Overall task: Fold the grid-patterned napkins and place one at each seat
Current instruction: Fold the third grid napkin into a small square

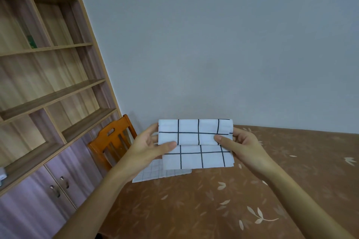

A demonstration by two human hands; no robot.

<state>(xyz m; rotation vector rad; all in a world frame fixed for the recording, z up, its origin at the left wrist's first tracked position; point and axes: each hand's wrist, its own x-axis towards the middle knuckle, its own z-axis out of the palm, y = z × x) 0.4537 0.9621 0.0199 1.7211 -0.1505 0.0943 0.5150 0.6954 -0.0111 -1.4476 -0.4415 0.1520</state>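
Above the near-left part of the desk, which is covered by a brown cloth printed with pale leaf sprigs, two bare hands hold a white fabric napkin with a dark grid pattern in the air. Napkin: folded over at its top edge, so that a shorter front layer overlaps a longer back layer whose lower edge hangs free. Left hand: closed on the napkin's left side, thumb pressed on the front layer near its lower edge, fingers behind the fabric. Right hand: closed on the right side in the same manner, thumb on the front, fingers behind. Second white napkin with a finer, fainter grid: lying flat on the desk near its left edge, below the held napkin and partly hidden by it and by the left forearm. Orange-brown wooden chair with a slatted back and a cut-out handle: standing at the desk's left side, close to the flat napkin. Tall wooden shelving unit with lower cabinet doors: against the left wall, behind the chair. Background: plain pale grey wall.
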